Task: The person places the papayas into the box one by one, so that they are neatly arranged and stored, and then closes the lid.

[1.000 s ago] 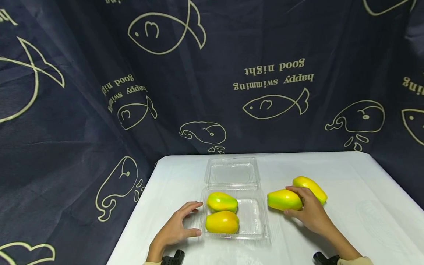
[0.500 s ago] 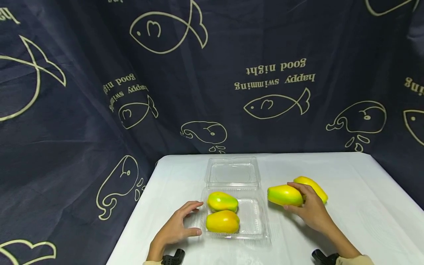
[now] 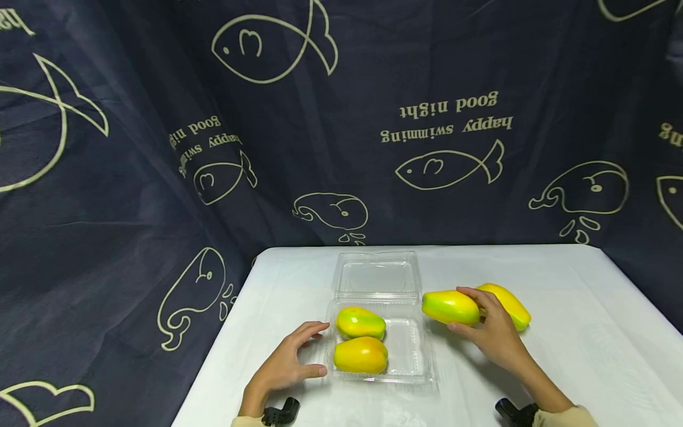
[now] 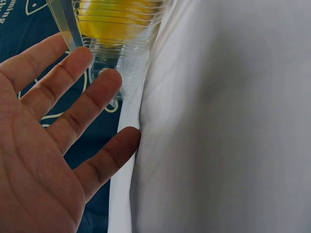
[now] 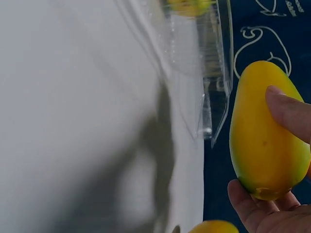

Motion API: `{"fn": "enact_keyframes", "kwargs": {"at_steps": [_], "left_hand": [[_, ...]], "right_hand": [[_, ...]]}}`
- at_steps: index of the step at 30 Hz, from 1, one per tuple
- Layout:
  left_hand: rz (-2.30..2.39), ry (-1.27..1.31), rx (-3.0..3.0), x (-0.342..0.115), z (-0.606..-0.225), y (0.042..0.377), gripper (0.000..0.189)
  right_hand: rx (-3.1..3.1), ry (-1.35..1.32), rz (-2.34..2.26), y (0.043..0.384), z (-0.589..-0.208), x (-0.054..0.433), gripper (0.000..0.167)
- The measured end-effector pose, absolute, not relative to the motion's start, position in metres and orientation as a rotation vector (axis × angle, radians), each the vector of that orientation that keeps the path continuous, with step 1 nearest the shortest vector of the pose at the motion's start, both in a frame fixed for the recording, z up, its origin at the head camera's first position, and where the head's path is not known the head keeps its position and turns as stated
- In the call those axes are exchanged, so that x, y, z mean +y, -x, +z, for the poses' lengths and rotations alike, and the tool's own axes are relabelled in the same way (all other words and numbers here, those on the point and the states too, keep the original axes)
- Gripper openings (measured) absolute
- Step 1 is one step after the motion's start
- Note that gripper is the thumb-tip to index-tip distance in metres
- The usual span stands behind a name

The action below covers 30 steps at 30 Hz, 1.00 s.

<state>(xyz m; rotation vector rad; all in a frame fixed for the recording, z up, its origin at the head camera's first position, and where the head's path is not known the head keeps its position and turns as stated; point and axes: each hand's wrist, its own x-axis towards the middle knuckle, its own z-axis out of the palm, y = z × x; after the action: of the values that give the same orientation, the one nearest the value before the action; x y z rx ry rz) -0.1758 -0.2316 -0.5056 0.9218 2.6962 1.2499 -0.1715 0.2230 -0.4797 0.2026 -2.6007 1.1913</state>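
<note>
Above white cloth (image 3: 576, 332), one fruit (image 3: 450, 306) is grasped by the right hand (image 3: 497, 333), while the left hand (image 3: 284, 363), fingers loosely spread, is held beside a box (image 3: 408, 350).

**White table (image 3: 299, 273) bore an open container and a loose fruit**

Head view: table spread across the lower frame, far corners rounded, sides widening toward the bottom. Top faintly creased. Clear plastic container (image 3: 408, 344) sat low, just right of the frame's middle, hinged lid (image 3: 377, 276) folded back above it. Yellow fruit (image 3: 508, 305), green-tipped, lay slantwise at lower right, partly hidden.
</note>
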Motion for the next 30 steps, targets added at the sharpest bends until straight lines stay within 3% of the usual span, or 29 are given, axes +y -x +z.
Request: {"fn": "enact_keyframes", "kwargs": {"at_steps": [30], "left_hand": [[1.231, -0.961, 2.706, -0.233, -0.507, 0.176, 0.082]], "right_hand": [[-2.547, -0.375, 1.392, 0.187, -0.473, 0.156, 0.075]]}}
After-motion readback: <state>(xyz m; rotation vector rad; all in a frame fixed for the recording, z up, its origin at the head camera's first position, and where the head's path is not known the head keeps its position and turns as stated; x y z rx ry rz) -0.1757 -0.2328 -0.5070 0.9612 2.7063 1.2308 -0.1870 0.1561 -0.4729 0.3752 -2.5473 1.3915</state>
